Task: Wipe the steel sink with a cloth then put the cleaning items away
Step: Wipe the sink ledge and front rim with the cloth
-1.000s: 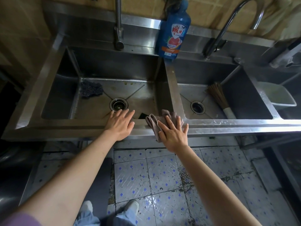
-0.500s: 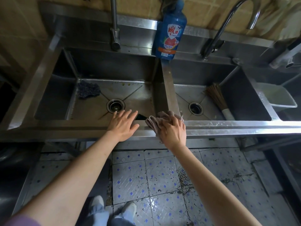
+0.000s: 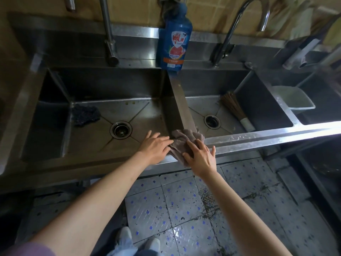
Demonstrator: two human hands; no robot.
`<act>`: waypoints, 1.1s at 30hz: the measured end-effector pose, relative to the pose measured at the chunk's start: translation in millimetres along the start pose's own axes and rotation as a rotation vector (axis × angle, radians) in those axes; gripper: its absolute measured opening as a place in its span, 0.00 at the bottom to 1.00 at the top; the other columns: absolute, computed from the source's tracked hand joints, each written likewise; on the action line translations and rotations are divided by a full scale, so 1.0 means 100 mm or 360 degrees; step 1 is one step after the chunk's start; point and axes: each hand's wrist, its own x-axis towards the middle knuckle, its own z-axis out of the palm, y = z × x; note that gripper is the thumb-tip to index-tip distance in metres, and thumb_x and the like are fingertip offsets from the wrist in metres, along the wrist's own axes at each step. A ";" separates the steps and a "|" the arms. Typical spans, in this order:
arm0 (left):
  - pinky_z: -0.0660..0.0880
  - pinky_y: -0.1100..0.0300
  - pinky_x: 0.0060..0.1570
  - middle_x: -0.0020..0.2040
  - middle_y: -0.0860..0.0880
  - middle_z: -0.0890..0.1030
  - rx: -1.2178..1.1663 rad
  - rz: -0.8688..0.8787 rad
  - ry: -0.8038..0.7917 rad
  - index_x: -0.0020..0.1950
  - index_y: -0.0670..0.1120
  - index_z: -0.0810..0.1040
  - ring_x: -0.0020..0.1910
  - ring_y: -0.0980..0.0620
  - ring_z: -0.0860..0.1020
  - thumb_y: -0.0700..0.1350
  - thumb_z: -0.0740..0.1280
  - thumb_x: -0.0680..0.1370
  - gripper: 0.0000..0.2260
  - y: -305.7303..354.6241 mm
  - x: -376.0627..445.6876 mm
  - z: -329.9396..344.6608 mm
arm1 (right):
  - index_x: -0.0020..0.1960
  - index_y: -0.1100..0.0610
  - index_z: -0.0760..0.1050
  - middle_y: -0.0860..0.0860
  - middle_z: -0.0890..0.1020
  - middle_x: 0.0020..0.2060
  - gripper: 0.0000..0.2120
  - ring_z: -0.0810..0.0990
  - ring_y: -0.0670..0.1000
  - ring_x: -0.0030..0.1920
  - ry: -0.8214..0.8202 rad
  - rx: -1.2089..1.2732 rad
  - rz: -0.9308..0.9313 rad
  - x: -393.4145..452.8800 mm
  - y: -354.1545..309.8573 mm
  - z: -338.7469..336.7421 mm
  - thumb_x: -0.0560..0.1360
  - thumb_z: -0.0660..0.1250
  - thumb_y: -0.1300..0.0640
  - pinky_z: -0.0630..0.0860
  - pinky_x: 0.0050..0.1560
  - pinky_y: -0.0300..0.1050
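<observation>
A brownish-pink cloth (image 3: 181, 140) lies bunched on the front rim of the steel sink (image 3: 258, 138), where the divider between the two basins meets it. My right hand (image 3: 201, 157) presses flat on the cloth's near part with straight fingers. Beside it my left hand (image 3: 156, 147) lies flat on the rim, its fingertips touching the cloth's left edge. A dark scouring pad (image 3: 84, 115) sits in the left basin's far left corner. A bamboo brush (image 3: 237, 110) lies in the right basin. A blue detergent bottle (image 3: 173, 37) stands on the back ledge.
Two faucets rise from the back ledge: a straight one (image 3: 109, 34) over the left basin and a curved one (image 3: 238, 24) over the right. A pale green tub (image 3: 293, 99) sits in a third basin at the far right. Below is a wet tiled floor (image 3: 184, 209).
My left hand has slid right along the rim until it touches the cloth. My right hand has flattened again on the cloth's near part. The view has moved closer to the sink.
</observation>
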 end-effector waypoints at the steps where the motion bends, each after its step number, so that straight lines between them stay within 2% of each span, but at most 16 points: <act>1: 0.49 0.44 0.73 0.72 0.53 0.68 0.0002 0.0026 0.0019 0.72 0.54 0.66 0.73 0.47 0.62 0.52 0.54 0.81 0.19 0.02 0.02 0.00 | 0.72 0.50 0.61 0.54 0.65 0.72 0.27 0.67 0.55 0.70 0.0024 0.0022 0.0000 0.01 0.02 0.00 0.77 0.54 0.39 0.43 0.73 0.62; 3: 0.50 0.45 0.72 0.67 0.52 0.74 0.0038 0.0074 0.0071 0.68 0.53 0.71 0.69 0.48 0.66 0.52 0.57 0.80 0.17 0.05 0.02 0.00 | 0.69 0.55 0.62 0.54 0.67 0.71 0.27 0.67 0.54 0.70 0.0025 0.0057 0.0025 0.02 0.09 -0.02 0.77 0.54 0.40 0.44 0.74 0.61; 5: 0.51 0.47 0.72 0.62 0.51 0.77 0.0091 0.0118 0.0129 0.64 0.53 0.75 0.65 0.48 0.69 0.53 0.58 0.79 0.16 0.10 0.02 0.00 | 0.72 0.59 0.58 0.55 0.61 0.74 0.28 0.62 0.54 0.74 -0.0035 0.0035 0.0042 0.04 0.16 -0.04 0.78 0.53 0.43 0.41 0.74 0.59; 7: 0.51 0.49 0.72 0.58 0.50 0.78 0.0093 0.0154 0.0147 0.62 0.52 0.77 0.62 0.48 0.70 0.53 0.58 0.79 0.15 0.17 0.02 0.01 | 0.75 0.58 0.55 0.54 0.56 0.76 0.28 0.57 0.53 0.76 -0.0106 0.0020 0.0011 0.10 0.25 -0.11 0.79 0.52 0.46 0.41 0.74 0.60; 9: 0.53 0.50 0.70 0.56 0.49 0.79 0.0066 0.0167 0.0188 0.60 0.51 0.79 0.59 0.48 0.71 0.53 0.58 0.79 0.15 0.22 0.03 0.02 | 0.75 0.56 0.54 0.52 0.55 0.77 0.27 0.53 0.51 0.77 -0.0129 0.0016 -0.0074 0.18 0.31 -0.17 0.79 0.52 0.49 0.42 0.74 0.62; 11: 0.56 0.53 0.66 0.54 0.49 0.78 0.0033 0.0146 0.0268 0.58 0.51 0.81 0.57 0.48 0.72 0.52 0.57 0.80 0.15 0.25 0.06 0.01 | 0.76 0.56 0.51 0.53 0.53 0.77 0.29 0.50 0.51 0.77 -0.0105 -0.0038 -0.0122 0.21 0.31 -0.21 0.78 0.55 0.52 0.42 0.74 0.59; 12: 0.57 0.54 0.64 0.56 0.50 0.77 0.0014 0.0132 0.0300 0.58 0.51 0.81 0.58 0.48 0.72 0.52 0.57 0.80 0.15 0.26 0.09 0.00 | 0.77 0.57 0.50 0.53 0.52 0.77 0.30 0.49 0.52 0.77 -0.0082 -0.0071 -0.0126 0.19 0.29 -0.21 0.78 0.56 0.54 0.43 0.75 0.57; 14: 0.56 0.52 0.67 0.66 0.50 0.73 -0.0004 0.0082 0.0263 0.65 0.53 0.75 0.65 0.47 0.69 0.51 0.56 0.81 0.16 0.29 0.15 -0.01 | 0.77 0.59 0.49 0.55 0.53 0.77 0.30 0.51 0.52 0.77 -0.0052 -0.0091 -0.0146 0.11 0.25 -0.18 0.79 0.56 0.53 0.45 0.75 0.55; 15: 0.53 0.49 0.71 0.72 0.51 0.67 0.0006 0.0044 0.0177 0.70 0.54 0.69 0.69 0.47 0.64 0.51 0.55 0.81 0.18 0.31 0.18 -0.02 | 0.77 0.59 0.49 0.55 0.54 0.77 0.30 0.51 0.53 0.77 -0.0078 -0.0087 -0.0156 0.08 0.24 -0.14 0.80 0.54 0.52 0.46 0.75 0.55; 17: 0.45 0.42 0.73 0.77 0.53 0.57 0.0050 -0.0030 -0.0034 0.76 0.56 0.57 0.75 0.46 0.55 0.52 0.53 0.82 0.22 0.36 0.22 -0.01 | 0.77 0.60 0.47 0.56 0.52 0.77 0.28 0.50 0.54 0.77 -0.0153 -0.0084 -0.0166 0.10 0.25 -0.11 0.81 0.50 0.51 0.46 0.75 0.55; 19: 0.41 0.40 0.72 0.78 0.53 0.53 0.0102 -0.0085 -0.0150 0.77 0.56 0.53 0.77 0.46 0.50 0.54 0.51 0.82 0.23 0.38 0.23 -0.01 | 0.77 0.59 0.45 0.55 0.49 0.77 0.28 0.47 0.53 0.77 -0.0203 -0.0106 -0.0193 0.18 0.28 -0.13 0.81 0.47 0.50 0.45 0.74 0.59; 24: 0.38 0.40 0.71 0.78 0.53 0.54 0.0195 -0.0196 -0.0177 0.77 0.55 0.52 0.77 0.45 0.49 0.57 0.48 0.81 0.24 0.37 0.30 0.02 | 0.77 0.56 0.38 0.52 0.40 0.77 0.29 0.39 0.50 0.77 -0.0365 -0.0224 -0.0285 0.36 0.35 -0.14 0.82 0.43 0.48 0.40 0.73 0.61; 33: 0.37 0.40 0.71 0.78 0.52 0.53 0.0228 -0.0316 -0.0163 0.77 0.55 0.50 0.77 0.44 0.47 0.58 0.47 0.81 0.25 0.42 0.51 0.03 | 0.77 0.54 0.35 0.49 0.39 0.77 0.29 0.40 0.52 0.77 -0.0393 -0.0308 -0.0372 0.67 0.43 -0.21 0.82 0.45 0.49 0.41 0.74 0.59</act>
